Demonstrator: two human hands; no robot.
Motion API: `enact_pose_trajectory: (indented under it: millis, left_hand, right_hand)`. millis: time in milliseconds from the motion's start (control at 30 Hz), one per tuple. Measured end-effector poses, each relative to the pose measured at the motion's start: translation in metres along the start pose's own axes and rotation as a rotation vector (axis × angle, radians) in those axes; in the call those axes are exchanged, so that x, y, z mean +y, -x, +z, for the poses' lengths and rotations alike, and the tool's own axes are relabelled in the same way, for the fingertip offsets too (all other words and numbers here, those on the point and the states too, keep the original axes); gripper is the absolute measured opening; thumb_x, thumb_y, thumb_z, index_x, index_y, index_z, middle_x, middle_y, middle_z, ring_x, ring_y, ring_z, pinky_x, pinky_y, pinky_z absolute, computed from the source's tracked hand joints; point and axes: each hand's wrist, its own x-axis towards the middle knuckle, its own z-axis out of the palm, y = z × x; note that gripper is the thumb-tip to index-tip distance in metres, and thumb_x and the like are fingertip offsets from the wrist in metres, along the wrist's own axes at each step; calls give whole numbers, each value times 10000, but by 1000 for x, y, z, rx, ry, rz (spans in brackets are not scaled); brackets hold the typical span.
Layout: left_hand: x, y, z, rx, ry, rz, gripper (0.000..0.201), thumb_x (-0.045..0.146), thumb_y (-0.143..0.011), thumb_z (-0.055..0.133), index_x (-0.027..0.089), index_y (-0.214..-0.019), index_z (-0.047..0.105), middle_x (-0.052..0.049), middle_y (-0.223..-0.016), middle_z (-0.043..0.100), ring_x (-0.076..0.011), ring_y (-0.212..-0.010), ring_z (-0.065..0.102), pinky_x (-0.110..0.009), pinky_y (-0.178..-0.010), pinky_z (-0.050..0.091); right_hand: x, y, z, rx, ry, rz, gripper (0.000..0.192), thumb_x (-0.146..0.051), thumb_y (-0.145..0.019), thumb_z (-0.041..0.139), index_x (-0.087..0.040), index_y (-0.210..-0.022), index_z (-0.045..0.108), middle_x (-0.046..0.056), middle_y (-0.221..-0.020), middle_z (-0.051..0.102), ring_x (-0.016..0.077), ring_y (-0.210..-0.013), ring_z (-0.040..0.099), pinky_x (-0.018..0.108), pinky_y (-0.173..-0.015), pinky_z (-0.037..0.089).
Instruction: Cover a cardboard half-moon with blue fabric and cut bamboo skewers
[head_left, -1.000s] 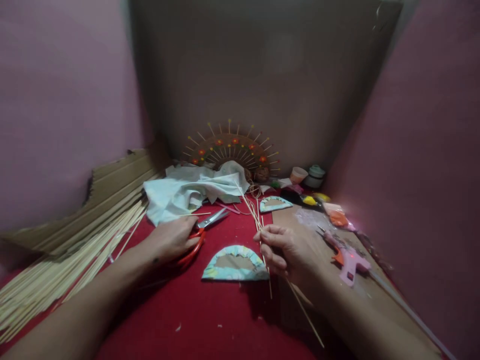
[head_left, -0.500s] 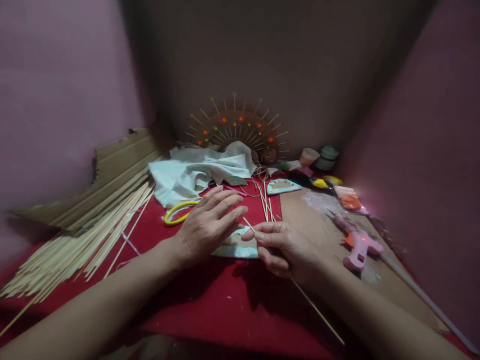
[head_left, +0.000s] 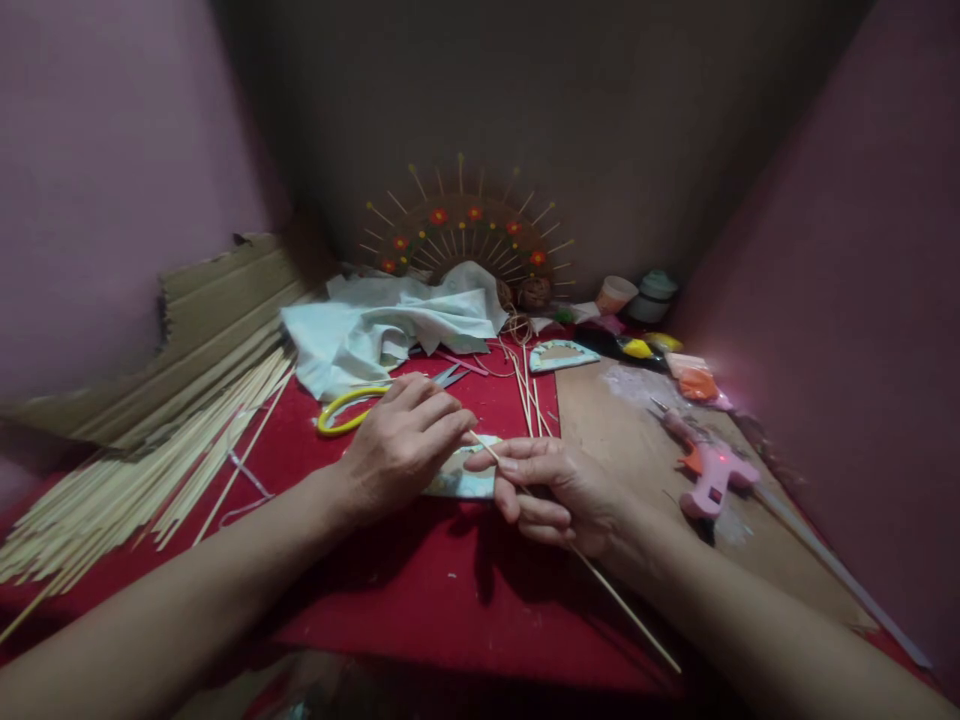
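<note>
A thin bamboo stick slants through my right hand, pinched between thumb and fingers, its long end running down to the lower right. My left hand is closed, with its fingertips at the stick's upper end; its thumb is hidden. Beneath both hands lies a half-round piece covered in light blue cloth, partly hidden by them. Scissors with yellow handles lie just beyond my left hand. A similar half-round frame rests farther back.
Many bamboo sticks lie at the left beside torn cardboard. Light blue cloth is crumpled at the back, before a stick-and-flower fan decoration. On the right, a pink glue gun rests on a brown board. Red cloth covers the table.
My left hand has lowered and its spread fingers have closed in at the tip of the stick. The right hand still holds the stick. The view has tilted slightly.
</note>
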Motion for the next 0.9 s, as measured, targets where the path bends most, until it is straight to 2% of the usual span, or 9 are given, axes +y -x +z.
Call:
enact_pose_trajectory:
  millis: [167,367,467,567,633,733,800,833,900]
  left_hand:
    - [5,-2,-2,9,-65,6,172,191,-908,500,115,-847,642,-88,-737,649,-218,-730,513,-377,-696,397]
    - [13,-2,-1,46,-108,-38,127,169,-871,563,119,-776,632,-63,-653,627,-197,-634,517,-365,-651,383]
    - [18,-2,-1,33,-16,-79,150,148,-890,524,123,-772,613,-35,-611,614,-169,-564,528,-348,-622,379]
    - [22,-1,-1,45,128,-122,157,125,-913,467,116,-824,597,-39,-663,643,-143,-561,559,-312,-614,410]
    - [24,0,-3,16,276,-231,160,143,-922,455,131,-836,589,-28,-685,640,-127,-570,564,-276,-595,429]
    - [25,-3,-10,-140,664,-559,145,231,-937,439,166,-897,563,38,-576,548,-95,-478,502,-217,-478,407]
    - [21,-7,-20,-215,899,-733,151,282,-939,417,180,-970,523,65,-513,497,-96,-425,475,-206,-415,391]
    - [18,-9,-26,-225,963,-774,156,301,-934,416,187,-984,508,66,-499,495,-102,-415,476,-208,-396,390]
    - [13,-7,-40,-247,973,-748,149,310,-921,429,203,-959,525,45,-513,537,-111,-419,496,-213,-381,400]
  right_hand:
    - [1,0,1,7,-24,-13,222,-140,-805,542,-97,-984,667,-3,-534,657,16,-271,179,144,-266,173]
    - [4,-1,3,-7,-39,-79,164,-159,-812,554,-120,-936,654,-4,-542,658,14,-267,192,139,-265,172]
    - [5,-2,5,-38,-54,-138,151,-164,-818,549,-139,-934,642,-11,-556,662,14,-271,203,136,-271,188]
    - [2,-4,2,-16,-42,-201,139,-171,-816,547,-138,-915,639,-15,-557,659,12,-271,217,138,-277,204]
    - [-4,-5,-4,67,-35,-275,114,-189,-803,566,-144,-882,635,-27,-551,646,18,-278,273,146,-292,245]
    - [-17,-5,-16,264,-24,-368,76,-230,-784,598,-162,-816,610,-41,-511,606,54,-344,438,166,-355,344]
    - [-25,-4,-23,384,49,-412,94,-253,-786,604,-162,-810,599,-29,-507,602,67,-377,471,175,-385,356]
    - [-28,-3,-26,428,98,-432,111,-265,-785,609,-160,-817,597,-25,-511,602,64,-372,455,176,-381,338]
    - [-33,-2,-31,492,192,-480,149,-291,-776,625,-156,-833,595,-21,-527,603,50,-357,402,176,-359,272]
